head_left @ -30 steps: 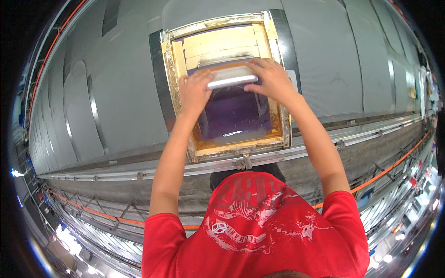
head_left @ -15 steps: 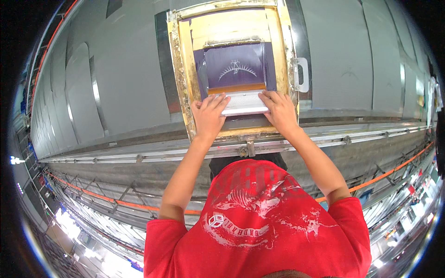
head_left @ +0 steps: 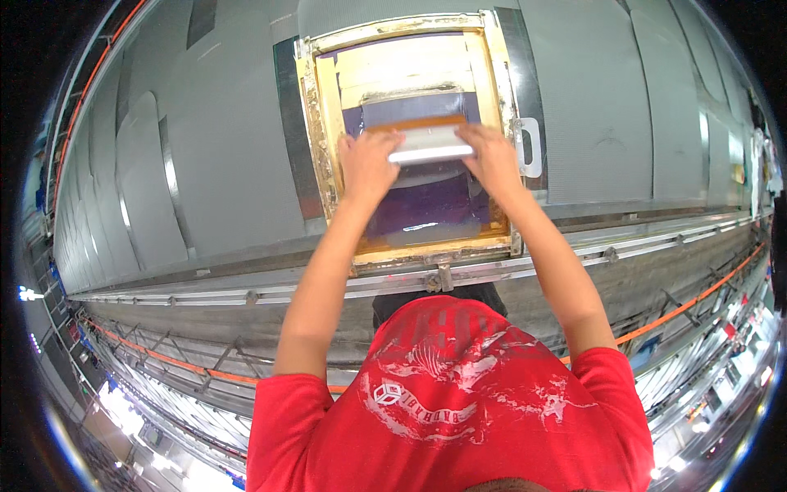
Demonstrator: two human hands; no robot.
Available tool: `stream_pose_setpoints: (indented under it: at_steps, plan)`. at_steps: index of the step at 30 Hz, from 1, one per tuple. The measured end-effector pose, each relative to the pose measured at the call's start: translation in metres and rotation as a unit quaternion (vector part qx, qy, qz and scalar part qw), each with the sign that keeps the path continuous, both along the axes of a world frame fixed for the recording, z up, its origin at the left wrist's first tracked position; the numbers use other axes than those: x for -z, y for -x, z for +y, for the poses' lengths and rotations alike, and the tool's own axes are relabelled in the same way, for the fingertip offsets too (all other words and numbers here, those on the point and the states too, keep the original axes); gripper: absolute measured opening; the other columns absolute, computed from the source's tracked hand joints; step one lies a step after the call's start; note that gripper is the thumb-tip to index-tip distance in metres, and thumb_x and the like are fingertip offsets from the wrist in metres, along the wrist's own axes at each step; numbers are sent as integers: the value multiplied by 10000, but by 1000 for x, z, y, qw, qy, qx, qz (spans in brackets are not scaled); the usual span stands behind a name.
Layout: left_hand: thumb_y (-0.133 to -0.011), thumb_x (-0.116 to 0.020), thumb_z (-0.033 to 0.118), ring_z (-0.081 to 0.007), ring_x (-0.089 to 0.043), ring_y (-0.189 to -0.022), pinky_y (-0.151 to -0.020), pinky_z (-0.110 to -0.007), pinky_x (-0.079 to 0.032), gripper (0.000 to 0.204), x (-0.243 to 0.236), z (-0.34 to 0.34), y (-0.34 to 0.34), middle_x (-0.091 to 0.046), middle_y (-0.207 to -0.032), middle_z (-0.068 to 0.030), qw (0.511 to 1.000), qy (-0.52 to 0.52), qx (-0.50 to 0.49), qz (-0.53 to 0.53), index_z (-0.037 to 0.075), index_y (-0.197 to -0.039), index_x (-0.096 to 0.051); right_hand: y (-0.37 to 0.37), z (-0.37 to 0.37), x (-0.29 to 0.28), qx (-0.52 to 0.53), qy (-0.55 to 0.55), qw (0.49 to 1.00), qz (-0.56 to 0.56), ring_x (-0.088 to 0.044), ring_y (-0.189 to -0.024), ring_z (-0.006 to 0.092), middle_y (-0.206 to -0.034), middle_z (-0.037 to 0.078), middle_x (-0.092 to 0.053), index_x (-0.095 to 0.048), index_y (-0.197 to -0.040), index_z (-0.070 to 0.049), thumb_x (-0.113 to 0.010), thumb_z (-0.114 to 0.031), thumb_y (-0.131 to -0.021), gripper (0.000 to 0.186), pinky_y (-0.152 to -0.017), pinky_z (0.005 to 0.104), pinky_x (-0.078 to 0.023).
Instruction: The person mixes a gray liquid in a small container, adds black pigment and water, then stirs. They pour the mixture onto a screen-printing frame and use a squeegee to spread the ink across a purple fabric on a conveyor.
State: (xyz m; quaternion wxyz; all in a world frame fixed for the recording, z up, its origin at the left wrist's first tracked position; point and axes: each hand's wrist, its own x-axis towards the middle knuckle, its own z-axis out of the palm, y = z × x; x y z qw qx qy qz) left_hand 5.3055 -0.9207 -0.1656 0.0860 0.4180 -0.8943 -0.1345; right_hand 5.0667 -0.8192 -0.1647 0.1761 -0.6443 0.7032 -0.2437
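A squeegee (head_left: 433, 146) with a silver handle and an orange-brown blade lies across the purple mesh of a screen printing frame (head_left: 315, 164). My left hand (head_left: 369, 166) grips its left end and my right hand (head_left: 493, 157) its right end, the fingers over the top of the handle. Both hands are slightly blurred. The blade edge faces the far side of the frame. Below the squeegee the purple mesh (head_left: 422, 203) is bare, with a small white patch near its lower end. The squeegee covers the middle of the mesh.
Long grey table panels (head_left: 221, 148) with raised overlapping edges run to both sides. A white handle (head_left: 529, 148) stands at the frame's right side. A metal rail (head_left: 246, 297) with a clamp (head_left: 440, 277) follows the near edge. Orange bars and racks lie behind me on both sides.
Both hands have pushed the squeegee away from me, from the near part of the mesh to its middle. The white arched design seen before is now covered.
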Motion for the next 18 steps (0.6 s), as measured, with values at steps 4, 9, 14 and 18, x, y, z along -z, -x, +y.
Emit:
stream_pose_setpoints:
  at_steps: [4, 9, 14, 18]
  plan:
    - [-696, -770, 108, -190, -593, -1139, -968, -451, -346, 513, -8, 69, -26, -684, -1292, 30, 996, -89, 7, -25, 210, -1196, -727, -23, 67, -15, -9, -84, 996, -19, -621, -1150, 334, -1254, 120, -668, -692, -1231, -81, -782, -8, -701, 542, -1005, 425, -505]
    - [-695, -776, 107, -184, -581, -1203, -975, -458, -338, 554, -5, 108, -37, -677, -1310, 40, 1000, -26, 2, 16, 210, -1234, -704, 7, 92, -10, -103, -75, 989, -74, -549, -1266, 333, -1316, 140, -621, -687, -1249, -63, -863, -355, -754, 601, -1077, 449, -437]
    - [-704, -768, 96, -198, -578, -1220, -981, -478, -329, 544, 9, 117, -42, -671, -1325, 38, 999, -3, -7, 38, 211, -1232, -705, 94, 36, 42, 240, 91, 962, -96, -617, -919, 215, -1069, 155, -673, -683, -1262, -97, -731, -317, -918, 411, -834, 382, -508]
    - [-732, -764, 121, -186, -568, -1263, -978, -451, -336, 553, 9, 121, -42, -659, -1355, 40, 999, -6, -10, 32, 225, -1271, -693, 103, 10, 46, 270, -11, 945, -184, -578, -698, 204, -763, 149, -652, -703, -1190, -94, -658, -298, -957, 313, -716, 392, -493]
